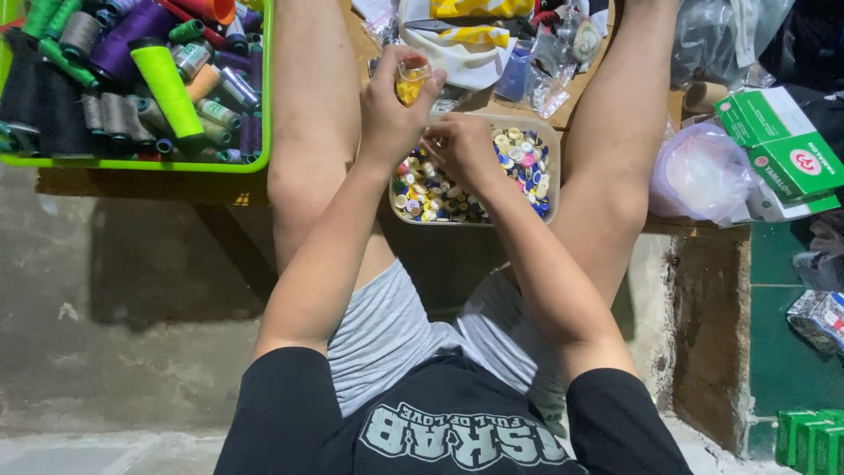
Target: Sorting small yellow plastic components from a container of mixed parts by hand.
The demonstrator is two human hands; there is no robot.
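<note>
My left hand [393, 110] is closed around a small clear bag of yellow buttons [410, 81], held just above the near left corner of a clear rectangular tub [552, 141]. The tub is full of mixed buttons [519, 167] in white, yellow, blue and pink. My right hand [457, 145] reaches into the tub's left side with fingers pinched together among the buttons; whether a button is in them cannot be made out. Both forearms run up from my lap between my bare knees.
A bright green tray [265, 105] of thread spools sits at the upper left on a low wooden board. Folded yellow-and-white cloth [466, 44] and small plastic bags lie beyond the tub. A plastic bag [699, 171] and green boxes [778, 141] are at the right.
</note>
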